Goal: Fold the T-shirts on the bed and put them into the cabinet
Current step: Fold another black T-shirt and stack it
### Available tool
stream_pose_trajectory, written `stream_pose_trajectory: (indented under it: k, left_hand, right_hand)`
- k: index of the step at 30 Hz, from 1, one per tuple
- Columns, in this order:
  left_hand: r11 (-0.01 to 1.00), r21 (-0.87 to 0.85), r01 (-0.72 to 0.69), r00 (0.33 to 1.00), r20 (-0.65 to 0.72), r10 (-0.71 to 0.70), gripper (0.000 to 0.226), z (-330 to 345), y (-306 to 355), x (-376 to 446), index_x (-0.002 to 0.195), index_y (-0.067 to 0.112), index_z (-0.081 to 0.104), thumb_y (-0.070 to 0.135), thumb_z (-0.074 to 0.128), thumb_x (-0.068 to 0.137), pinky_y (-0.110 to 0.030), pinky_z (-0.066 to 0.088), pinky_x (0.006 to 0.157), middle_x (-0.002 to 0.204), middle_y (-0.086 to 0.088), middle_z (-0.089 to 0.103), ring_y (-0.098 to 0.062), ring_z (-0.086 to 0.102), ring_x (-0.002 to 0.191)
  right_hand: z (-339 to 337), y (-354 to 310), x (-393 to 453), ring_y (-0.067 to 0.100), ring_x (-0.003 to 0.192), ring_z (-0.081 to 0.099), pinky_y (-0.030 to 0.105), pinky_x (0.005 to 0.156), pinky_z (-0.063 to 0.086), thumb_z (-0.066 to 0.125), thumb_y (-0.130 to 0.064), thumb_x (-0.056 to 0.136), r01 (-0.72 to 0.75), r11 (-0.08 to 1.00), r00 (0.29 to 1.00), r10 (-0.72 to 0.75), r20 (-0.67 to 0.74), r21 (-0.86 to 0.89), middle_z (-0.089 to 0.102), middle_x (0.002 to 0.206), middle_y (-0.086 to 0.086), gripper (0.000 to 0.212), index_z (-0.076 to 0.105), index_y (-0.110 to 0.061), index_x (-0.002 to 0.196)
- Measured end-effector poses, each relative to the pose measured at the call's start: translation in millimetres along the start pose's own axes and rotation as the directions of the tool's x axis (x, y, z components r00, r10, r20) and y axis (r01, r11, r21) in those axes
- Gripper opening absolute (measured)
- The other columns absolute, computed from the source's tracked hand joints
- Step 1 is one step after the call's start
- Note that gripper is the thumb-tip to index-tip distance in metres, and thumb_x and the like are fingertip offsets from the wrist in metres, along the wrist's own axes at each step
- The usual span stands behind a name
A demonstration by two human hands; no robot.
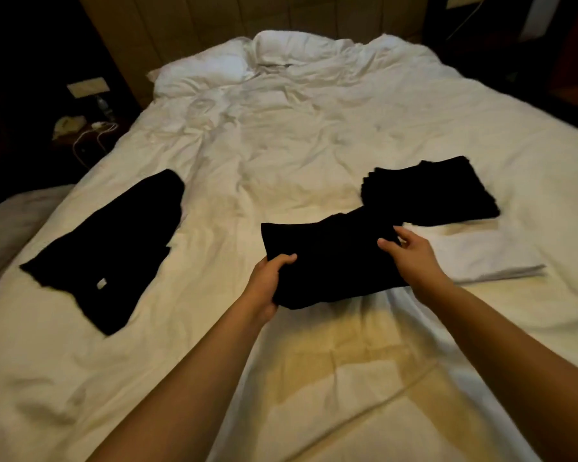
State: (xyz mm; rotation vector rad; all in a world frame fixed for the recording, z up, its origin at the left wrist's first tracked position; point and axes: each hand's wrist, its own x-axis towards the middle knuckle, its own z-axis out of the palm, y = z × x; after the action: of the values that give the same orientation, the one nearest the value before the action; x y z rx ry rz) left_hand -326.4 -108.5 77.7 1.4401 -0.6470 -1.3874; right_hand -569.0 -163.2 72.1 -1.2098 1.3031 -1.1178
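A folded black T-shirt lies in the middle of the white bed. My left hand grips its near left edge, thumb on top. My right hand holds its right edge, thumb and fingers on the cloth. Behind it to the right sits another folded black T-shirt. A third black T-shirt, with a small white label, lies spread out unfolded on the left of the bed. A folded white garment rests right of my right hand. No cabinet is in view.
White pillows are piled at the head of the bed against a padded headboard. A dark bedside table at the left holds a bottle, cables and small items. Part of a second bed shows at the left edge.
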Motion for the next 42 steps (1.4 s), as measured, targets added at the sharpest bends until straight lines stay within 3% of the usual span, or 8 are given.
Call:
stream_pose_trajectory:
  k: [6, 11, 18, 26, 35, 38, 40, 42]
  left_hand:
    - [0.995, -0.003, -0.105, 0.993, 0.055, 0.105, 0.030, 90.2, 19.2, 31.9, 0.123, 0.015, 0.064, 0.011, 0.062, 0.093, -0.037, 0.060, 0.081, 0.112, -0.008, 0.075, -0.026, 0.073, 0.098]
    - [0.982, 0.065, -0.178, 0.984, 0.000, 0.179, 0.045, 151.1, 34.3, 70.8, 0.131, 0.019, 0.059, 0.009, 0.069, 0.089, -0.043, 0.058, 0.093, 0.120, -0.004, 0.070, -0.024, 0.070, 0.102]
    - [0.980, 0.039, -0.195, 0.979, -0.045, 0.196, 0.048, 216.3, 46.5, 116.5, 0.132, 0.021, 0.056, 0.010, 0.073, 0.089, -0.039, 0.058, 0.092, 0.119, -0.002, 0.067, -0.018, 0.068, 0.100]
    - [0.962, 0.232, -0.143, 0.981, -0.094, 0.169, 0.055, 239.2, 36.5, 156.5, 0.138, 0.016, 0.047, 0.018, 0.074, 0.089, -0.037, 0.053, 0.094, 0.131, -0.005, 0.060, -0.023, 0.061, 0.108]
    - [0.920, 0.320, -0.225, 0.964, -0.062, 0.258, 0.059, 248.2, 33.3, 155.8, 0.137, 0.017, 0.041, 0.015, 0.074, 0.088, -0.030, 0.050, 0.090, 0.119, 0.003, 0.056, -0.020, 0.058, 0.112]
    - [0.733, 0.580, -0.355, 0.865, -0.095, 0.493, 0.079, 256.5, 35.2, 152.3, 0.153, 0.016, 0.023, 0.013, 0.070, 0.089, -0.033, 0.039, 0.109, 0.152, -0.007, 0.036, -0.025, 0.035, 0.140]
    - [0.411, 0.763, -0.499, 0.711, 0.089, 0.698, 0.075, 265.3, 37.5, 148.9, 0.157, 0.017, 0.019, 0.016, 0.062, 0.095, -0.033, 0.014, 0.122, 0.163, -0.007, 0.019, -0.024, 0.012, 0.151]
    - [0.040, 0.849, -0.527, 0.663, 0.382, 0.643, 0.059, 274.7, 37.2, 151.7, 0.156, 0.017, 0.026, 0.025, 0.048, 0.102, -0.037, 0.004, 0.124, 0.165, -0.012, 0.016, -0.028, 0.005, 0.153]
  right_hand:
    - [-74.3, -22.7, 44.3, 0.018, 0.096, 0.063, 0.022, 0.077, 0.049, 0.060, -0.010, 0.098, 0.020, 1.000, 0.997, -0.018, -0.078, 0.021, 0.064, 0.113, 0.004, 0.034, 0.059, -0.012, 0.131]
    - [-119.2, -29.0, 89.4, 0.024, 0.112, 0.058, 0.033, 0.093, 0.047, 0.060, -0.012, 0.098, -0.020, 1.000, 0.991, 0.022, -0.129, 0.024, 0.058, 0.125, 0.008, 0.045, 0.049, -0.009, 0.142]
    - [-152.4, -27.3, 155.9, 0.025, 0.104, 0.061, 0.033, 0.089, 0.048, 0.060, -0.016, 0.096, 0.026, 0.990, 0.952, -0.067, -0.300, -0.138, 0.063, 0.120, 0.010, 0.033, 0.061, -0.010, 0.129]
    - [-162.8, 0.9, 200.7, 0.034, 0.116, 0.057, 0.027, 0.084, 0.036, 0.057, -0.018, 0.097, -0.058, 0.877, 0.973, -0.057, -0.224, -0.477, 0.060, 0.131, 0.016, 0.043, 0.051, -0.008, 0.138]
    - [-174.6, 8.7, 204.0, 0.037, 0.111, 0.059, 0.032, 0.084, 0.042, 0.055, -0.016, 0.096, -0.045, 0.817, 0.959, -0.125, -0.253, -0.574, 0.061, 0.127, 0.019, 0.041, 0.053, -0.009, 0.136]
    - [-171.2, 15.3, 201.7, 0.043, 0.119, 0.050, 0.044, 0.096, 0.041, 0.059, -0.016, 0.094, 0.000, 0.665, 0.934, -0.266, -0.237, -0.746, 0.052, 0.131, 0.024, 0.047, 0.049, -0.006, 0.138]
    - [-164.5, 11.7, 201.5, 0.043, 0.124, 0.044, 0.050, 0.099, 0.038, 0.061, -0.019, 0.092, 0.096, 0.514, 0.892, -0.424, -0.156, -0.853, 0.047, 0.137, 0.023, 0.051, 0.047, -0.008, 0.140]
    - [-158.3, 9.4, 207.4, 0.040, 0.131, 0.041, 0.049, 0.104, 0.036, 0.058, -0.028, 0.095, 0.213, 0.380, 0.890, -0.455, 0.018, -0.900, 0.045, 0.145, 0.019, 0.052, 0.047, -0.010, 0.142]
